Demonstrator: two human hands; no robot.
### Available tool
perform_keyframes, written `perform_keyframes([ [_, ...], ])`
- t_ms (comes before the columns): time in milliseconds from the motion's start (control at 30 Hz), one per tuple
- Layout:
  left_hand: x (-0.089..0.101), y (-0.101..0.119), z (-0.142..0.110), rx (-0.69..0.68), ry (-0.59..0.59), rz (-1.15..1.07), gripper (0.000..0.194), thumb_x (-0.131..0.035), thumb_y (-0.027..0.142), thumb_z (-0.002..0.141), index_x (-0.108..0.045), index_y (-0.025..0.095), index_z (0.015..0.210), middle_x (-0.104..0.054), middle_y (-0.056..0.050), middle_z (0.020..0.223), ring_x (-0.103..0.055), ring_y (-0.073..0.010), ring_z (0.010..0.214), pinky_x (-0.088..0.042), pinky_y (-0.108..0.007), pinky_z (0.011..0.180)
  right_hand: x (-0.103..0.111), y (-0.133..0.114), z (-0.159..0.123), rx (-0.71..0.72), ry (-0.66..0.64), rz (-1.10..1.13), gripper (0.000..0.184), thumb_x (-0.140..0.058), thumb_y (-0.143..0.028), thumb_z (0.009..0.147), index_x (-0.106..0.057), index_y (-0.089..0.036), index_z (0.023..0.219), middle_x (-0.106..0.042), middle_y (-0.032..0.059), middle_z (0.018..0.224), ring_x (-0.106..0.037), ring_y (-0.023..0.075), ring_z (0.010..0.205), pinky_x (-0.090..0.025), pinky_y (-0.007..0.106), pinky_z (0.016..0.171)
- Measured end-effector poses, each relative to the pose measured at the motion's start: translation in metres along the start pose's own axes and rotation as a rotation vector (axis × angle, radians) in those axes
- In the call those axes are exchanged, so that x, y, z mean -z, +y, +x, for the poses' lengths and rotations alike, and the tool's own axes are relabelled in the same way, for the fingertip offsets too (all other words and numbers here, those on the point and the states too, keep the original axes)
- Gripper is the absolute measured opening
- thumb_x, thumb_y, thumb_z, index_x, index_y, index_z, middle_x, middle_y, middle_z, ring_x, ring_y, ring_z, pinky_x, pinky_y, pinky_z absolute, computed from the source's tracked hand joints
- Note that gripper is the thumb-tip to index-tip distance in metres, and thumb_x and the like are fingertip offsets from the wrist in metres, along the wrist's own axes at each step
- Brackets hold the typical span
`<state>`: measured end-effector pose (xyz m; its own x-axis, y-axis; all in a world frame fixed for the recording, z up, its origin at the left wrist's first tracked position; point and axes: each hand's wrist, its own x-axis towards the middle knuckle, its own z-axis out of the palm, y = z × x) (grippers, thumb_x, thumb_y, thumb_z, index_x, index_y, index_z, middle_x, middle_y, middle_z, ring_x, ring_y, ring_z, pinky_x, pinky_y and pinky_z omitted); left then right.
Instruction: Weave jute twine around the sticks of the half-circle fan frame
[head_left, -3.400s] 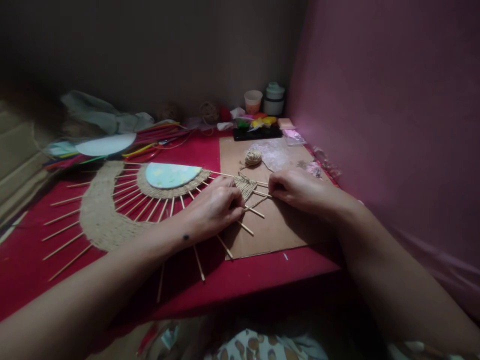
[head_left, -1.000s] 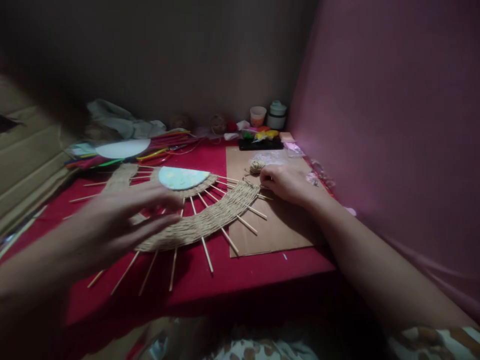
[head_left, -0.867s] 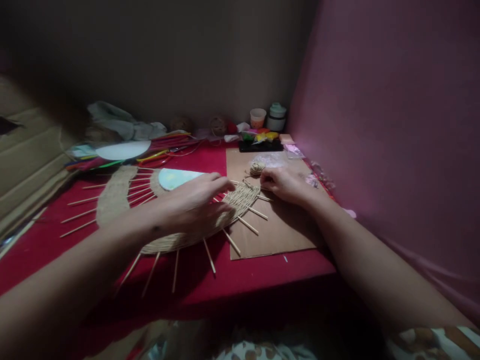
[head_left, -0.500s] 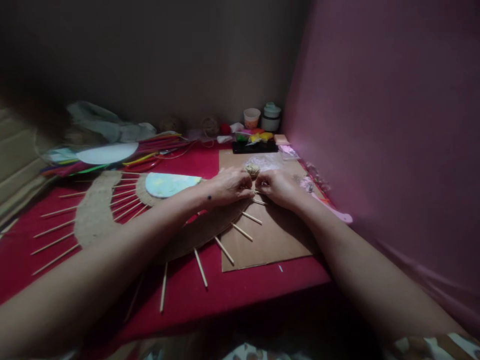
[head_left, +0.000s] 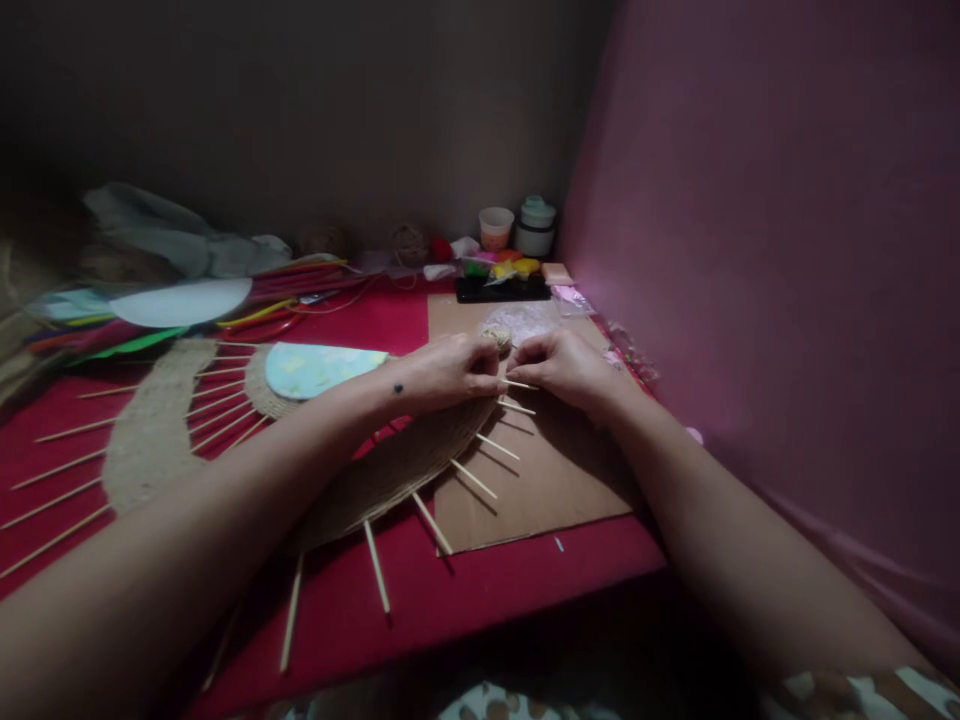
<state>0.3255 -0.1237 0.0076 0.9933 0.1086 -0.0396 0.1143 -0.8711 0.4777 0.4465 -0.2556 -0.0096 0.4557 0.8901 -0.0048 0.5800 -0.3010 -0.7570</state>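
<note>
A half-round woven fan piece (head_left: 154, 435) has a band of tan twine over wooden sticks (head_left: 377, 566) that jut outward. At its inner middle is a light-blue patterned half-disc (head_left: 326, 370). My left hand (head_left: 461, 370) is closed on the right end of the woven band, which looks raised off the table. Just right of it, my right hand (head_left: 562, 368) pinches at the band's edge beside a stick; the thin twine at its fingertips barely shows. A small ball of twine (head_left: 497, 338) sits directly behind the two hands.
Cardboard (head_left: 525, 490) lies under the hands on the red-covered table (head_left: 495, 590). Behind are a black tray (head_left: 502, 290) with colourful packets, a paper cup (head_left: 496, 228) and a lidded jar (head_left: 535, 228). Back left hold a white oval (head_left: 180, 302) and coloured strips. A pink wall hanging (head_left: 787, 250) borders the right.
The woven piece has shifted left and toward me in view, its sticky edge more tilted up. My right hand has moved slightly right, its fingers more stretched in a pinch.
</note>
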Motion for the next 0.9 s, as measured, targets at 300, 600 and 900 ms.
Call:
perform_keyframes([
  [300,0.006,0.006,-0.009,-0.051,0.097,-0.249,0.019,-0.056,0.027,0.076,-0.069,0.018,0.087,-0.063,0.0,0.075,-0.054,-0.0136,0.074,-0.039,-0.024,0.068,0.008,0.008,-0.008,-0.145,-0.031,0.299,0.02,-0.074,-0.034,0.065,-0.065,-0.016,0.064,-0.052,-0.002,0.05,-0.037,0.0055,0.041,-0.022,0.021,0.037],
  [600,0.005,0.004,-0.008,0.021,0.212,-0.252,0.021,-0.06,0.029,0.075,-0.073,0.016,0.085,-0.066,-0.001,0.072,-0.057,-0.0149,0.073,-0.042,-0.026,0.07,0.011,-0.003,-0.02,-0.236,-0.03,0.27,0.008,-0.07,-0.022,0.065,-0.066,-0.015,0.062,-0.046,-0.0048,0.041,-0.034,0.0047,0.033,-0.018,0.021,0.033],
  [900,-0.002,-0.01,-0.006,0.045,0.266,-0.207,0.02,-0.059,0.03,0.078,-0.072,0.018,0.086,-0.068,-0.001,0.076,-0.058,-0.0144,0.072,-0.042,-0.026,0.07,0.019,-0.003,-0.034,0.035,0.011,0.045,0.013,-0.063,-0.028,0.075,-0.07,-0.018,0.075,-0.051,-0.005,0.046,-0.038,0.0055,0.033,-0.025,0.021,0.033],
])
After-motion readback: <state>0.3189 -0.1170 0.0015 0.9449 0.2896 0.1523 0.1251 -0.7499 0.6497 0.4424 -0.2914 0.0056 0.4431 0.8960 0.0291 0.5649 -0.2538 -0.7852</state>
